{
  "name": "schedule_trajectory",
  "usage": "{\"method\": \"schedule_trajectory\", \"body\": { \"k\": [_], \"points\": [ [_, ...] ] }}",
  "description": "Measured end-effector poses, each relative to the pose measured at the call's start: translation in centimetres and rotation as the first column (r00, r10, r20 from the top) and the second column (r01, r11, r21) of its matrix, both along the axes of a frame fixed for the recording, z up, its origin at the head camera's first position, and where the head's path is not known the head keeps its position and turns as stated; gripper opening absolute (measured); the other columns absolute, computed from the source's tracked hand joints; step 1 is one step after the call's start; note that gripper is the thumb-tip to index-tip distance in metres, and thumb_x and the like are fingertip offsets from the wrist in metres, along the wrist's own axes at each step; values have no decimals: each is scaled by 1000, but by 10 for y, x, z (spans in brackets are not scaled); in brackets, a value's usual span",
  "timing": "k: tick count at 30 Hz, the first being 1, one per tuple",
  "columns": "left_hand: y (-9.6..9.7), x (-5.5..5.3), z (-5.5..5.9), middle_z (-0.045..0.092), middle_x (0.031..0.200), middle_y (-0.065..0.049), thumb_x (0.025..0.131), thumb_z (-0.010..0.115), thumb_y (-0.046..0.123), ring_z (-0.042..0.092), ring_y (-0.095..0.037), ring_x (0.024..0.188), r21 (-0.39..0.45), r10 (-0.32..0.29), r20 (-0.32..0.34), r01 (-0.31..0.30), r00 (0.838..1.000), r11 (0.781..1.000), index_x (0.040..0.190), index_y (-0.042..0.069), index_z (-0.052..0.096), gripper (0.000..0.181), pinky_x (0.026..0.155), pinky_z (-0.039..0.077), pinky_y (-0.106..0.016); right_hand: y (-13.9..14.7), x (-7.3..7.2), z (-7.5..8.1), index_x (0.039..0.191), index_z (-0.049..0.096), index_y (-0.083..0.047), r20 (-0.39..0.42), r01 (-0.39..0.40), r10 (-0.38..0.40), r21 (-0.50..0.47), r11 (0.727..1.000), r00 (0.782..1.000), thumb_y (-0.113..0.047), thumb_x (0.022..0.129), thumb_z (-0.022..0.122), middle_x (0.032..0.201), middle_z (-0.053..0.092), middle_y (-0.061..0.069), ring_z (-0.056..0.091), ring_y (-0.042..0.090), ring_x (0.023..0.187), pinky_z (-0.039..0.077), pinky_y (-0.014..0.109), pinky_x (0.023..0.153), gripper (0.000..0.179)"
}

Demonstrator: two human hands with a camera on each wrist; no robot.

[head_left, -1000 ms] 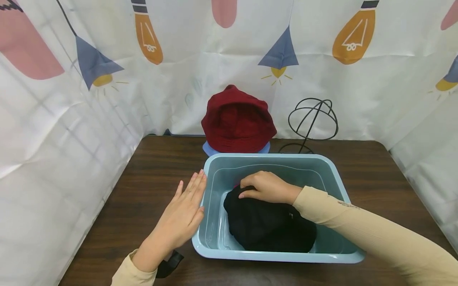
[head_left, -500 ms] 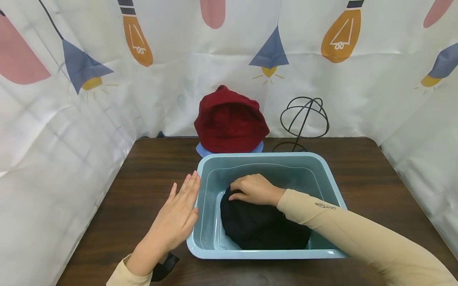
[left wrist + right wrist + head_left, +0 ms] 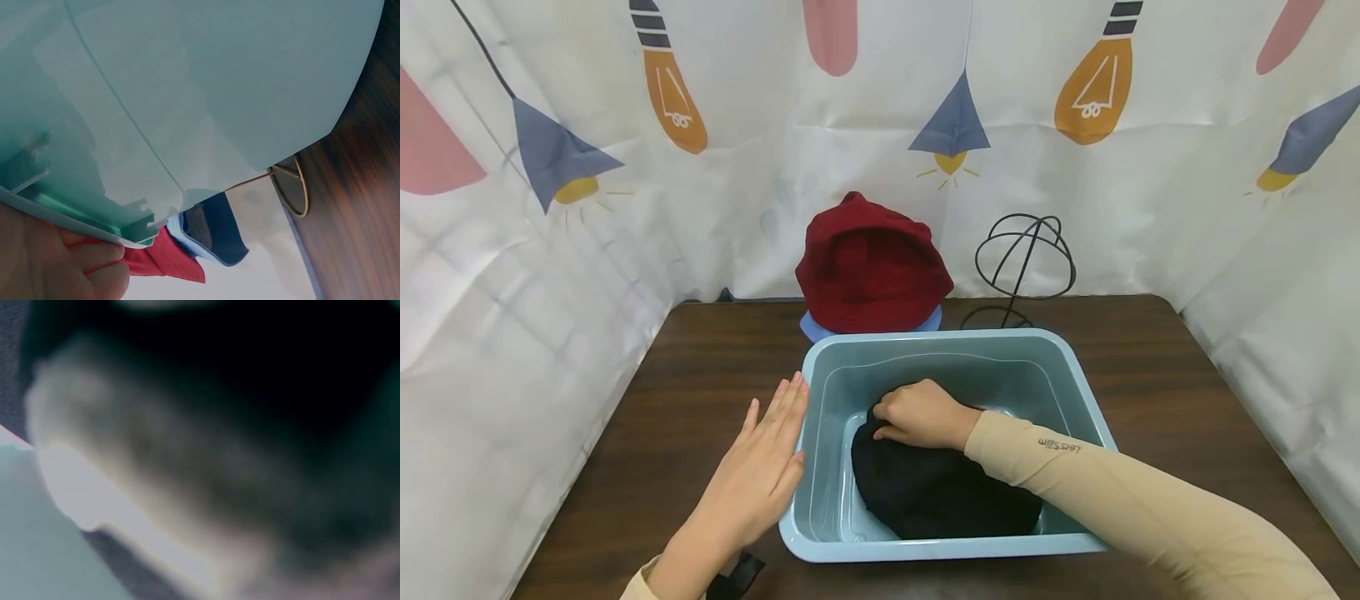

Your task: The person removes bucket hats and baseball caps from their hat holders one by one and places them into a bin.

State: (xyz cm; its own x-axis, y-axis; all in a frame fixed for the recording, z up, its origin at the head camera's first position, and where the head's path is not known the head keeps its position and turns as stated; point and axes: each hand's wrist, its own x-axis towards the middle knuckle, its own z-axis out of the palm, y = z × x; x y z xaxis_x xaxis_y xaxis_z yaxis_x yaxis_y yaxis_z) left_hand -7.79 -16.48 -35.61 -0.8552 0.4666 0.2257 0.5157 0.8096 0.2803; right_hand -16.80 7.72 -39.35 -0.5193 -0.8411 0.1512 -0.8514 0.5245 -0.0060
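Observation:
A black cloth hat point(image 3: 925, 492) lies in a light blue plastic basin point(image 3: 925, 550). My right hand point(image 3: 925, 414) reaches over the basin's right side and pinches the hat's far left edge between thumb and fingers. In the right wrist view, dark cloth and a blurred finger point(image 3: 125, 444) fill most of the picture. My left hand point(image 3: 760, 471) rests with straight fingers against the basin's left rim. The left wrist view shows its fingers point(image 3: 100, 253) at that rim, with the basin's outer wall point(image 3: 206, 94) above.
Behind the basin, a dark red bucket hat point(image 3: 872, 275) sits over a blue brim point(image 3: 816, 327). A black wire hat stand point(image 3: 1022, 267) is to its right. The dark wooden table point(image 3: 715, 375) ends at a white printed curtain point(image 3: 737, 192) on the back and sides.
The head view has shifted, so the scene sits further left and slightly lower. My right hand keeps its hold on the black hat; my left hand stays at the rim.

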Motion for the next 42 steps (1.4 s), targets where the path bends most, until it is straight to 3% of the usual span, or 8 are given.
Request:
{"method": "schedule_trajectory", "body": {
  "k": [8,16,24,29,42],
  "points": [
    [-8,6,0,14,158,-11,93,44,14,11,-25,145,1,12,-14,-12,1000,1000,150,-2,20,64,115,1,-45,-9,-2,-2,82,68,-19,-19,-16,17,28,999,1000,-35,88,67,73,64,-7,61,7,70,51,23,60,18],
    [-10,9,-3,16,158,-11,93,46,15,13,-26,144,24,24,-10,-23,1000,999,151,1,17,67,115,-1,-44,-13,-3,6,85,68,-17,24,-28,26,60,998,999,-36,89,65,72,64,-6,57,6,64,48,21,54,19],
    [-10,10,-2,16,158,-12,93,45,14,13,-27,144,9,16,-24,-16,1000,1000,150,-1,19,65,115,2,-47,-10,-6,31,80,64,-16,60,-37,42,-72,997,997,-38,87,68,68,57,-5,49,7,62,40,17,52,23],
    [-10,9,-1,15,158,-12,93,45,15,13,-27,144,12,17,-3,-17,1000,1000,151,0,19,66,115,1,-47,-5,-7,47,80,64,-16,55,-30,39,-157,987,998,-33,86,70,70,58,-5,49,6,63,42,17,56,19],
    [-3,2,-1,15,158,-10,91,47,16,14,-26,144,4,0,0,0,1000,1000,150,0,20,67,115,2,-49,18,-11,70,84,67,-15,81,1,23,-284,959,996,-26,85,72,75,60,-6,49,6,65,42,17,54,12]
  ]
}}
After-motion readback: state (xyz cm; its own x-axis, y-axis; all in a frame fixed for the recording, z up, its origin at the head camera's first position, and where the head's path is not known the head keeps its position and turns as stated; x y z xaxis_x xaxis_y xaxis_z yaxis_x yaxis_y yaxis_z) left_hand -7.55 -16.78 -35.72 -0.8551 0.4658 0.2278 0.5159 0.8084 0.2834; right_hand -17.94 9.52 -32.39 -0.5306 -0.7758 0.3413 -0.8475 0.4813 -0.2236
